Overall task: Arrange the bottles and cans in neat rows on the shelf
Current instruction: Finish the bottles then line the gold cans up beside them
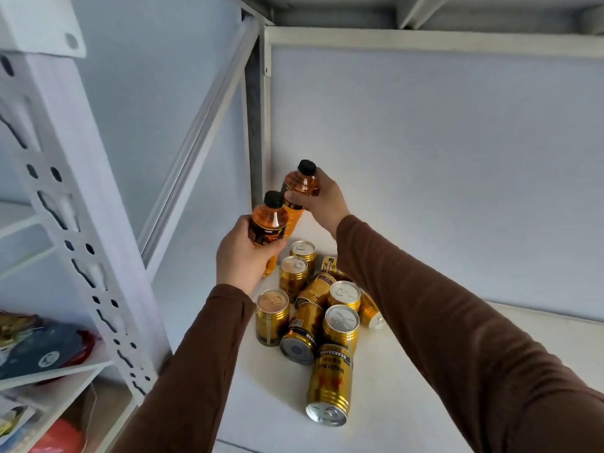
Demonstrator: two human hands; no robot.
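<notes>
Each hand had its fingers wrapped round a bottle, left hand point(242, 253) and right hand point(322, 199), lining both up behind the jumbled cans point(313, 308) on the shelf point(408, 403), probably starting the back row.

The cans point(330, 384) are showing glossy gold metal walls with duller silver lids. The two bottles point(268, 223) are looking like clear, shiny plastic, amber inside, each wearing a matt black cap and a glossy printed label. The shelf point(271, 403) board is appearing smooth, matt and white. The upright point(65, 178) is showing painted white metal, punched with slots. The sleeves point(457, 322) are reading as soft, matt brown cloth.
</notes>
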